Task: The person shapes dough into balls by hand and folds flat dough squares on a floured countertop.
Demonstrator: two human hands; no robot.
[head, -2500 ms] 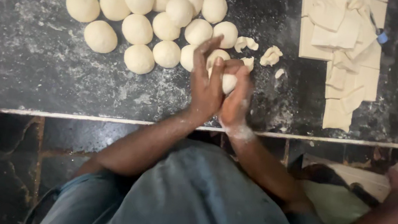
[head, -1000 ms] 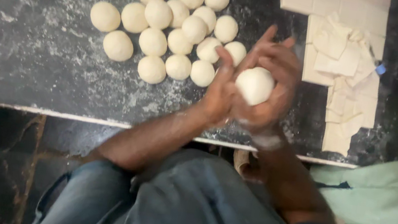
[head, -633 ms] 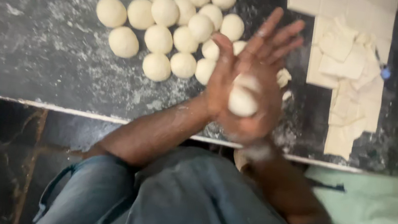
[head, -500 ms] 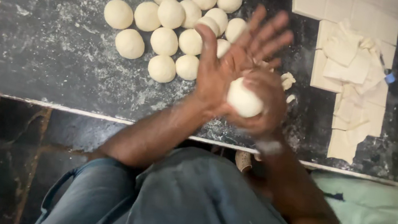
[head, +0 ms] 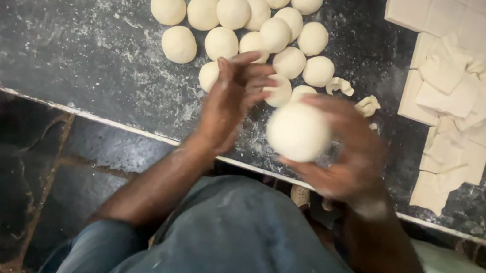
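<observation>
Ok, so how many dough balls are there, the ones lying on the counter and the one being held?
Dough balls lying on the counter: 17 (three partly hidden behind the hands)
Dough ball held in the right hand: 1
Total: 18

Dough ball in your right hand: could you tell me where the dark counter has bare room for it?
The dough ball fits on the floury counter left of the ball cluster, down to the front edge. Between the cluster and the cut dough sheets, scraps crowd a narrow gap.
</observation>
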